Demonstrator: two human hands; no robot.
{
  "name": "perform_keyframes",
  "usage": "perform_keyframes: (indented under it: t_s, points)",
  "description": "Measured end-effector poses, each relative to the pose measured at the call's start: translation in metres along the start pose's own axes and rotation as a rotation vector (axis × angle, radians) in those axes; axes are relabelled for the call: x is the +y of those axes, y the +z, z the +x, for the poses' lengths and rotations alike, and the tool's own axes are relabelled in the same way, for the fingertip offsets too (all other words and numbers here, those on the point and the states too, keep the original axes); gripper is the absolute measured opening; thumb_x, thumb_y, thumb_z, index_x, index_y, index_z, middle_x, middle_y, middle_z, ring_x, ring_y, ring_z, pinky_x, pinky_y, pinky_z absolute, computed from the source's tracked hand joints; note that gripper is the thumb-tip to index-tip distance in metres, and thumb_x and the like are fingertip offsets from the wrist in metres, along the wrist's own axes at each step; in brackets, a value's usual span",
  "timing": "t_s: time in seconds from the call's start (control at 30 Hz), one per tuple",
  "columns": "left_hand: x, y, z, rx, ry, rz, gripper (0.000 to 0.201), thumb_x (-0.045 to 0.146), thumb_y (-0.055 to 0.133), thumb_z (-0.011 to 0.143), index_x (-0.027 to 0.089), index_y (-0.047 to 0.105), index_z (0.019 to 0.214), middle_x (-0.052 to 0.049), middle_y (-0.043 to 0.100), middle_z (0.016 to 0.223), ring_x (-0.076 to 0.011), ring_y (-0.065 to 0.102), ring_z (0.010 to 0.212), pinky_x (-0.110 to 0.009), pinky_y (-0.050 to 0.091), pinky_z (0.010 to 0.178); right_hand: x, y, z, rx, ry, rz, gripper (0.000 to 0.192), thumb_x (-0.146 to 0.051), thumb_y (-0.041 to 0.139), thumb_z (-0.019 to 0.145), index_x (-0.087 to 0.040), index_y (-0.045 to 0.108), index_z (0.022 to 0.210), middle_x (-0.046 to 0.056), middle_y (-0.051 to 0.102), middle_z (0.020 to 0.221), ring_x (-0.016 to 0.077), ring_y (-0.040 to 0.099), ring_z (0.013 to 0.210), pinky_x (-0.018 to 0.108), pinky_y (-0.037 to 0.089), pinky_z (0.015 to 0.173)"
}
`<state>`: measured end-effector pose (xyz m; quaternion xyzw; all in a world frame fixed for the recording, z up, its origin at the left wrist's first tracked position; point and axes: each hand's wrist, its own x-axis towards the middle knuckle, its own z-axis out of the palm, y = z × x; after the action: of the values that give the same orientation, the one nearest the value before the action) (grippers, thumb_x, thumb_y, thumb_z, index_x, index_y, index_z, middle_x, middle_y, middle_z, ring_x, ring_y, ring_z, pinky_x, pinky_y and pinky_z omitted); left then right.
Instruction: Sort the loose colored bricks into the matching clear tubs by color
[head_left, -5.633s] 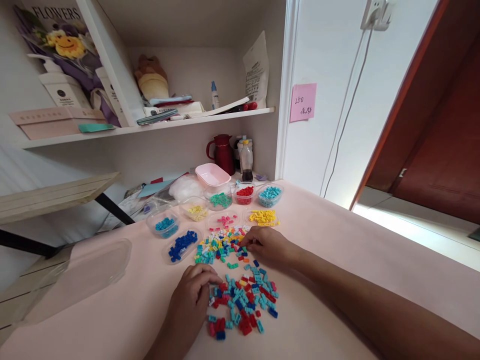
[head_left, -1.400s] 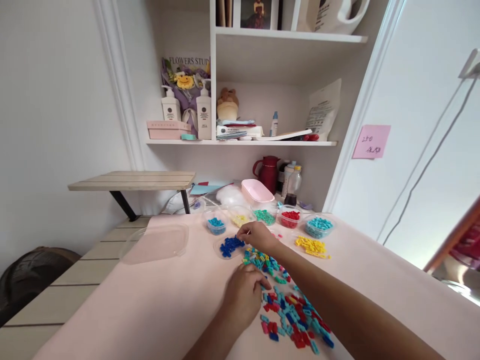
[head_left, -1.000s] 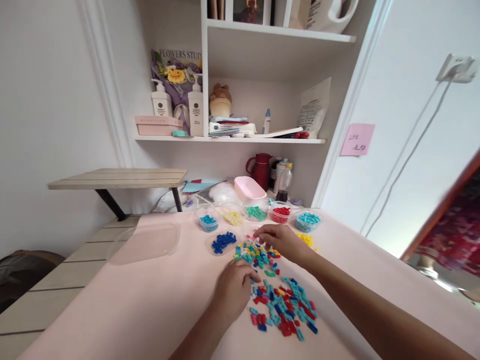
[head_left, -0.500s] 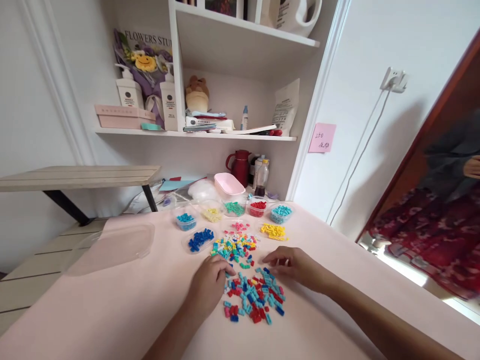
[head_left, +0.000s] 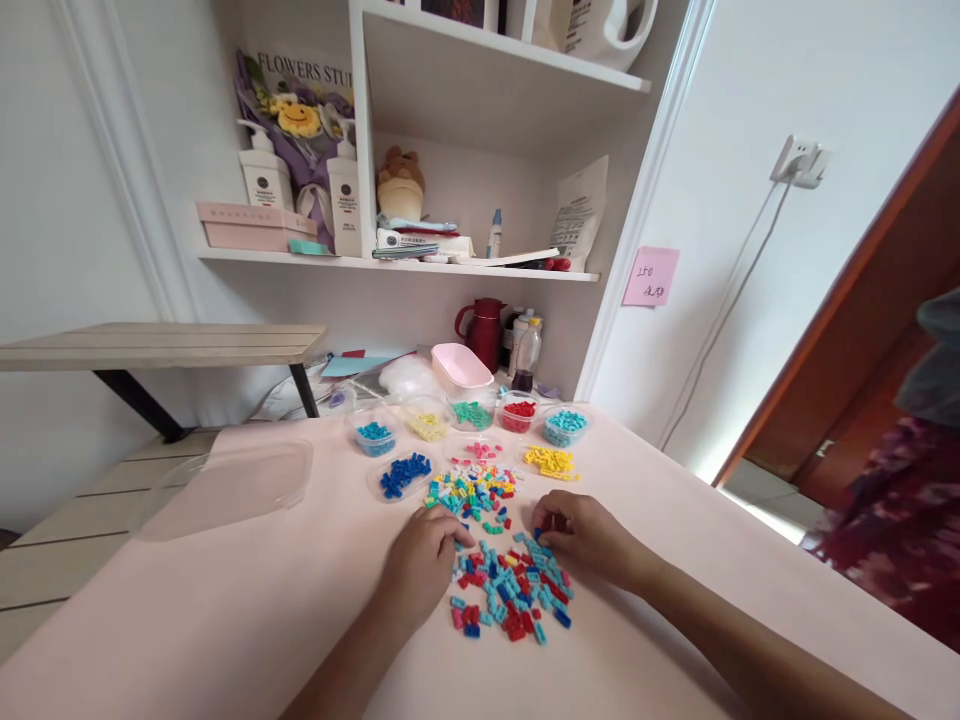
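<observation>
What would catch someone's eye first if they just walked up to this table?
Probably the loose pile of red, blue and turquoise bricks on the pink table, with the left hand and right hand resting at its edges. Behind it lies a second mixed pile, then small clear tubs of sorted bricks in single colours.

Two hands are on the desk (head_left: 225, 640): the left hand (head_left: 420, 570) and the right hand (head_left: 589, 535). There are two loose heaps of little bricks, a near heap (head_left: 510, 590) and a far heap (head_left: 471, 492). Five small clear tubs (head_left: 375, 440) stand in a row behind them, each with one colour. Two white pump bottles (head_left: 264, 178) stand on the shelf (head_left: 390, 264). One pink note (head_left: 649, 277) sticks to the wall.
</observation>
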<state>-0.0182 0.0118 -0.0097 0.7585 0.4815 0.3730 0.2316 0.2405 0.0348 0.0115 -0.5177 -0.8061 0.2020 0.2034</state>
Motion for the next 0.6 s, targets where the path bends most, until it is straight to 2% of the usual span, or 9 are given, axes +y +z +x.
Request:
perform_keyframes:
  t_s: [0.13, 0.3, 0.43, 0.6]
  points:
    - [0.0, 0.001, -0.002, 0.011, -0.006, 0.021, 0.037, 0.005, 0.039, 0.077, 0.024, 0.072, 0.075, -0.002, 0.069, 0.089, -0.0178, 0.059, 0.093, -0.029, 0.043, 0.085, -0.008, -0.004, 0.019, -0.008, 0.013, 0.099, 0.007, -0.017, 0.061, 0.07, -0.02, 0.065, 0.075, 0.001, 0.066, 0.074, 0.0148, 0.057, 0.066, 0.024, 0.043, 0.061]
    - [-0.002, 0.003, -0.004, 0.034, -0.007, 0.008, 0.039, 0.005, 0.039, 0.078, 0.025, 0.073, 0.078, -0.001, 0.069, 0.089, -0.0165, 0.059, 0.093, -0.028, 0.043, 0.084, -0.043, -0.005, 0.066, 0.017, -0.052, 0.182, 0.006, -0.02, 0.063, 0.069, -0.018, 0.064, 0.074, 0.0, 0.065, 0.067, 0.014, 0.057, 0.062, 0.023, 0.042, 0.057]
    - [-0.001, 0.002, -0.004, 0.035, -0.047, 0.002, 0.039, 0.005, 0.039, 0.077, 0.024, 0.073, 0.076, -0.001, 0.069, 0.089, -0.0169, 0.059, 0.093, -0.028, 0.044, 0.084, -0.071, 0.009, 0.107, 0.056, -0.131, 0.143, 0.007, -0.02, 0.063, 0.069, -0.017, 0.066, 0.075, 0.001, 0.066, 0.068, 0.0142, 0.058, 0.063, 0.023, 0.042, 0.057]
    - [0.003, 0.0, -0.003, 0.026, -0.071, -0.022, 0.037, 0.005, 0.04, 0.077, 0.023, 0.073, 0.074, -0.003, 0.069, 0.089, -0.0173, 0.059, 0.093, -0.028, 0.045, 0.083, -0.088, 0.036, 0.143, 0.08, -0.162, 0.115, 0.011, -0.016, 0.063, 0.069, -0.018, 0.07, 0.078, 0.002, 0.069, 0.075, 0.0163, 0.061, 0.069, 0.025, 0.043, 0.063]
